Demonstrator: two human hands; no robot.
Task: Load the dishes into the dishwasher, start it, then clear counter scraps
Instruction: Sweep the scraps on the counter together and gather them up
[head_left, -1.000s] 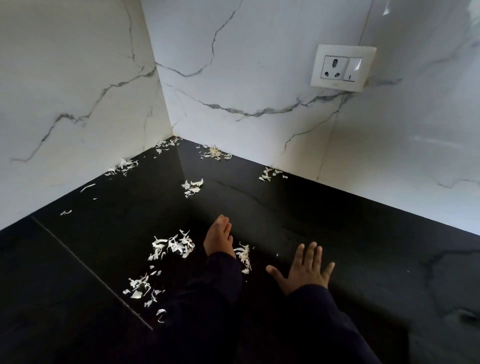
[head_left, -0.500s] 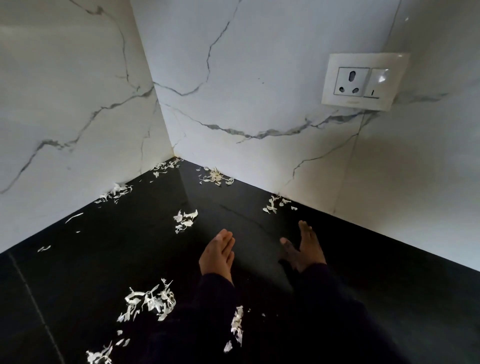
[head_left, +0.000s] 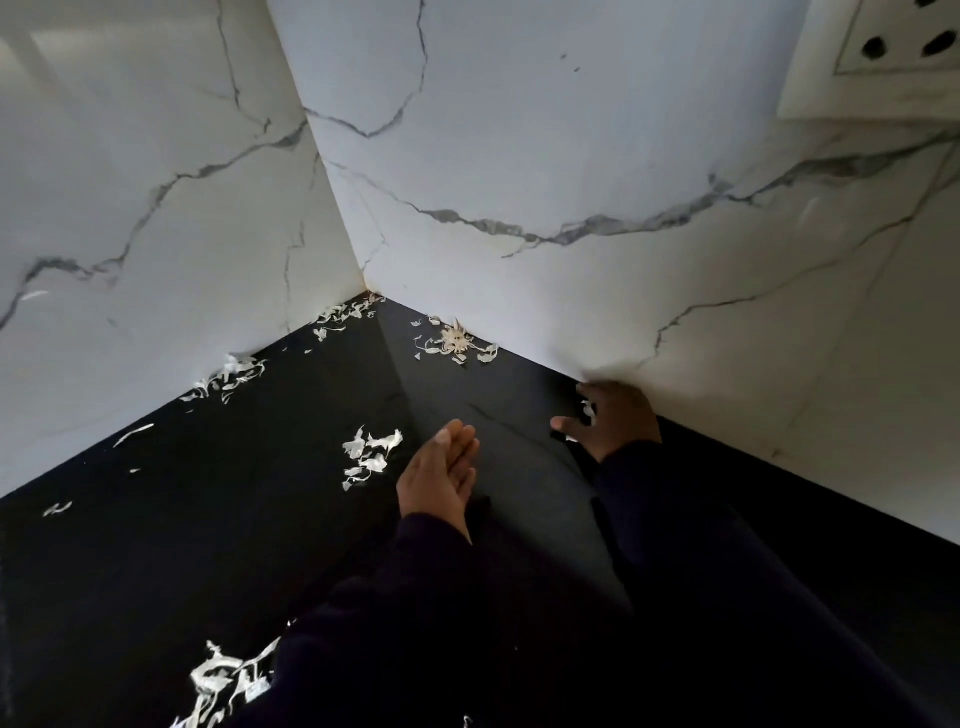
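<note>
- The right hand (head_left: 615, 418) reaches farthest, its back up and blurred, at the foot of the back marble wall (head_left: 571, 171) where wall meets bench (head_left: 156, 519).
- Its fingers spread and curve downward over a small cluster of pale scraps, a few white bits (head_left: 588, 409) showing between thumb and fingers; the blur hides whether it pinches them or only covers them.
- Its dark sleeve (head_left: 727, 597) runs back and down to the lower right of the view.
- The left hand (head_left: 440, 478) lies nearer, tilted on its edge with palm turned toward the right hand, fingers straight and held together, thumb side up; it grips nothing.
- Its dark sleeve (head_left: 405, 623) comes up from the bottom centre.
- Just left of the left hand's fingertips sits a small heap of white peel scraps (head_left: 370, 457) on the glossy black bench, close but not touching.
- Farther back, a scrap cluster with a dried root tuft (head_left: 456, 340) lies against the back wall, left of the right hand and apart from it.
- More scraps (head_left: 343, 314) sit in the corner itself, and another bunch (head_left: 228, 376) lies along the left marble wall (head_left: 130, 208).
- A single sliver (head_left: 134, 434) and a small fleck (head_left: 57, 508) lie toward the left edge.
- A larger pile (head_left: 228, 680) lies at the bottom, partly hidden by the left sleeve.
- A white wall socket (head_left: 883, 57) shows at the top right corner.
</note>
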